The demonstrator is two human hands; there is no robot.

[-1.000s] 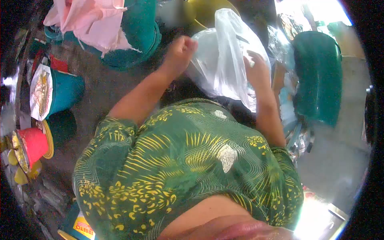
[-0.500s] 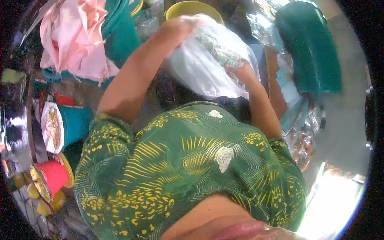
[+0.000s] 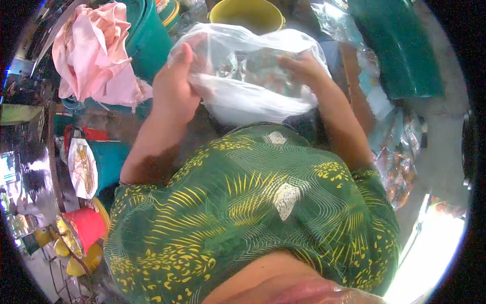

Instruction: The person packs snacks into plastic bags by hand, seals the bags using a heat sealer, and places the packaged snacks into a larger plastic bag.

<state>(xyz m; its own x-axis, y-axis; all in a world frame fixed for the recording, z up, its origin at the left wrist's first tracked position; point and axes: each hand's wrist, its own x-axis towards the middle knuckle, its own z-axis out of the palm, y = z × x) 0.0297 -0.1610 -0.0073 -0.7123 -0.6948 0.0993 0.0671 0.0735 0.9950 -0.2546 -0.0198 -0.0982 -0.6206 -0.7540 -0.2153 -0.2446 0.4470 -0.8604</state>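
Note:
A large clear-white plastic bag [image 3: 253, 104] hangs in front of my chest with its mouth spread wide. My left hand [image 3: 177, 83] is closed on the bag's left rim, thumb up and fingers behind the plastic. At the right side of the mouth, my right hand [image 3: 304, 71] grips the bag, its thumb pointing inward; some of its fingers are hidden. Shiny small packets [image 3: 268, 68] show inside the bag, blurred, beneath the right thumb. I cannot tell whether that hand also holds any of them.
A yellow bucket [image 3: 246, 15] stands just beyond the bag. Pink cloth [image 3: 96, 55] drapes by a green tub [image 3: 152, 43] on the left. A teal bucket [image 3: 109, 164] and red bucket [image 3: 88, 228] sit lower left. A large green container [image 3: 400, 55] and plastic-wrapped goods [image 3: 400, 172] are right.
My left hand has moved left and down, drawing the bag's rim with it, so the mouth is wider. My right hand has shifted slightly up.

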